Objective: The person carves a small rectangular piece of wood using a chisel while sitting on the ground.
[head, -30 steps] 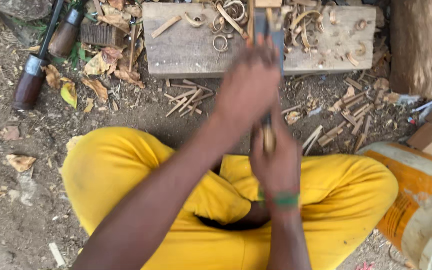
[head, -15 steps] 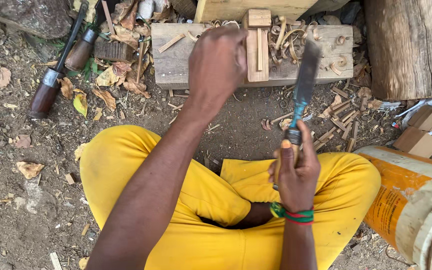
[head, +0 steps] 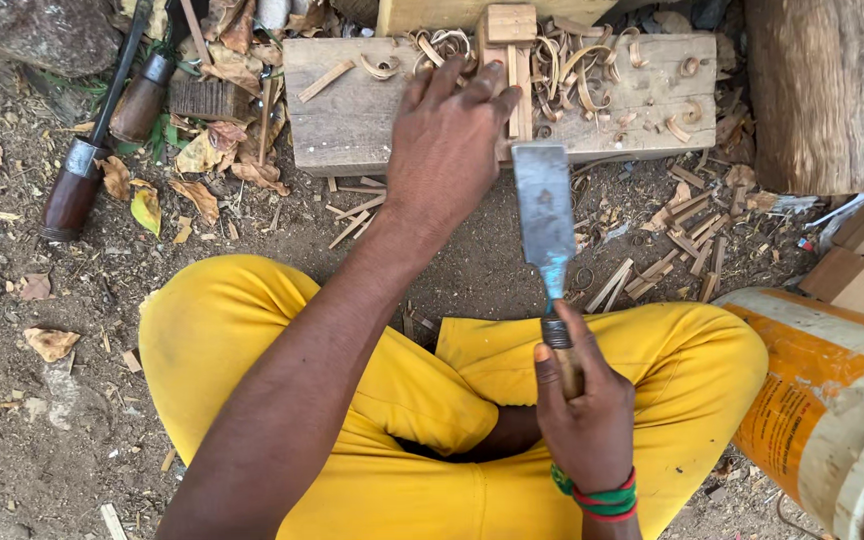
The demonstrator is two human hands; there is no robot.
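Observation:
I sit cross-legged on the ground in yellow trousers. My right hand [head: 580,412] grips the wooden handle of a wide flat chisel [head: 544,212], blade pointing away toward the plank. My left hand [head: 447,140] reaches forward, fingers spread, onto a small pale wooden piece [head: 513,50] that stands on a grey plank [head: 352,110]. Curled wood shavings [head: 582,75] litter the plank around the piece.
Two more chisels with dark wooden handles [head: 77,180] lie at the upper left among dry leaves. A thick log [head: 822,90] stands at the upper right, small wood blocks [head: 857,265] beside it. An orange and white drum [head: 832,400] lies against my right knee. Wood splinters cover the dirt.
My hands have separated: the left went forward onto the wooden piece on the plank, and the right drew the chisel back and turned its blade upright toward the plank.

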